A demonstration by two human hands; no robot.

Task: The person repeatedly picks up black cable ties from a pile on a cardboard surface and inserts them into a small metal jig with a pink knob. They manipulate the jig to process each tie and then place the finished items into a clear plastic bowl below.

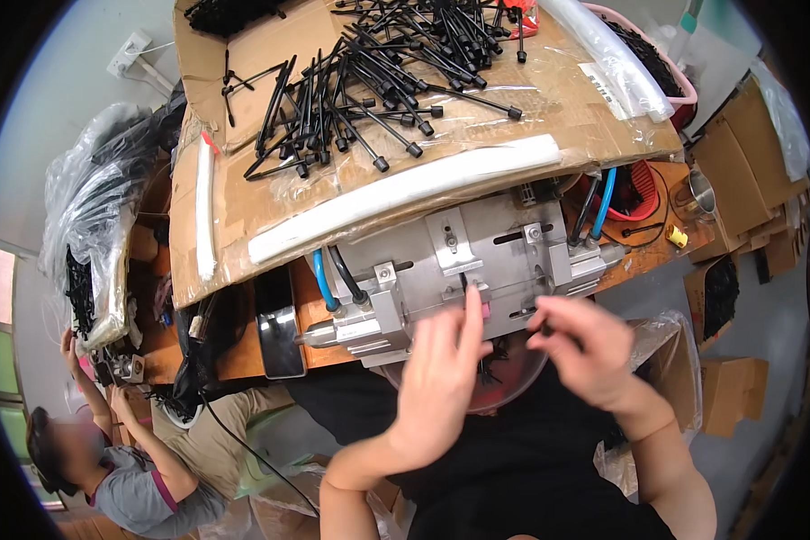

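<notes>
My left hand (441, 378) reaches up to the front of a metal pneumatic fixture (414, 261). Its index finger is stretched out, the tip at a small central block (463, 292) where a bit of black shows. Motion smears its other fingers. To the right, just off the fixture's front edge, my right hand (585, 351) has thumb and fingers pinched together around a small dark piece (546, 329), mostly hidden. Below and between the hands sits a translucent reddish bowl (513, 387) with black pieces inside.
Many black plastic rods with knobbed ends (396, 81) lie on a cardboard sheet (549, 108) above the fixture. Blue air hoses (324, 281) rise at both sides. A black phone (281, 333) lies left, a red basket (634, 193) right. Another person (135, 459) works at far left.
</notes>
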